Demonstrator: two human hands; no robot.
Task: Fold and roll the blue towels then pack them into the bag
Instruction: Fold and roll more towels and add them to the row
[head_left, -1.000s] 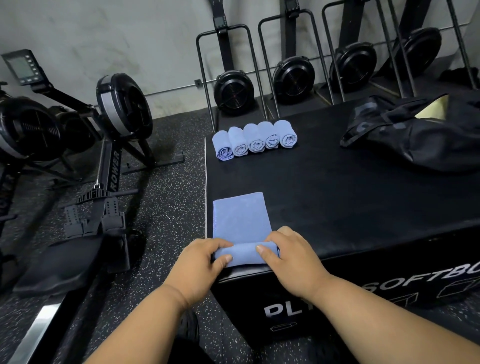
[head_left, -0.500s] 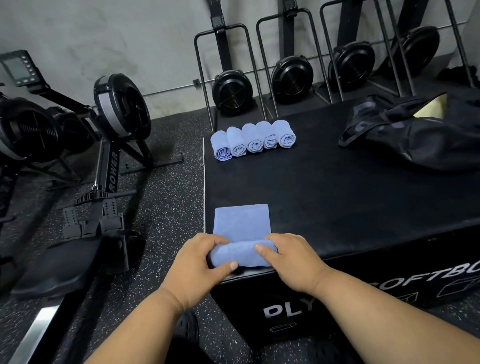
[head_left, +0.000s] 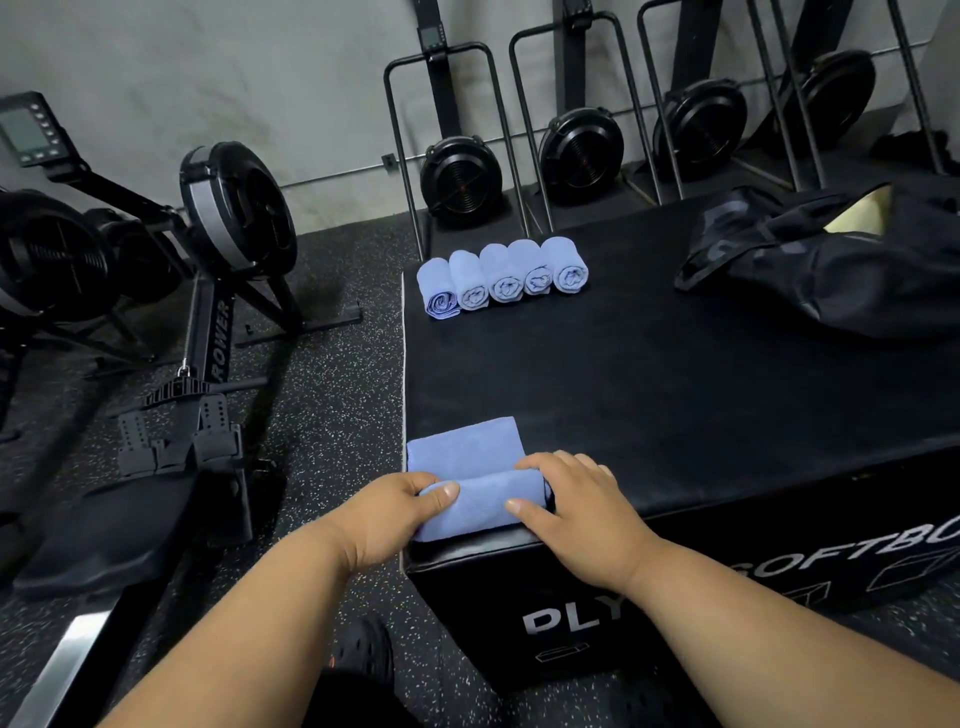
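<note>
Hands (head_left: 395, 514) beside rowers (head_left: 218, 291), bag (head_left: 831, 270)

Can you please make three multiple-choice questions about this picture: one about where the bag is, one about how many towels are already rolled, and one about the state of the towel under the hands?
1. Where does the bag lie?
A. on the floor
B. on the far right of the box top
C. under the hands

2. How many rolled towels stand in the row?
A. three
B. five
C. seven

3. What state is the near towel in?
A. partly rolled
B. flat and unfolded
C. packed away

Answers: 1 B, it rests on the box's far right; 2 B, five rolls lie side by side; 3 A, the left hand and right hand hold a roll with a flat part beyond.
</note>
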